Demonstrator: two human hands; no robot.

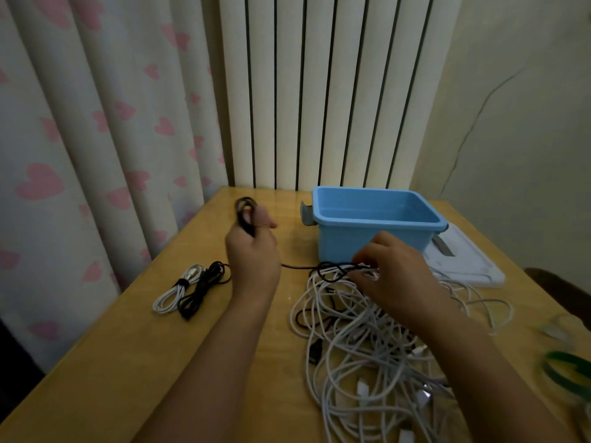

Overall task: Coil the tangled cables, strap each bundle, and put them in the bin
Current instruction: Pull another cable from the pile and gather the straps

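Left hand: the left hand is raised above the bench, fingers curled round a small coil of black cable that loops up past the thumb.
Black cable run: from the left hand the same black cable stretches rightward, low over the bench, to the top of the tangled pile.
Right hand: the right hand sits on the far edge of the pile, fingertips pinching the black cable where it crosses the white ones; the exact grip is blurred.
Hands together or apart: well apart, joined only by the stretched black cable.
Tangled pile: a heap of white cables with a few black strands and plugs lies on the right half of the bench, just in front of the bin and running under the right forearm.
Bin: a blue bin stands at the far side of the bench, open-topped, nothing visible inside, with grey handles at its ends.
Finished bundles: a white bundle bound with a dark strap and a black bundle lie side by side, touching, on the bench left of the left arm.
Lid: a white lid lies flat just right of the bin.
Straps: green straps rest at the right edge, blurred.
Backdrop: a curtain with pink hearts hangs on the left, a white radiator behind the bin.
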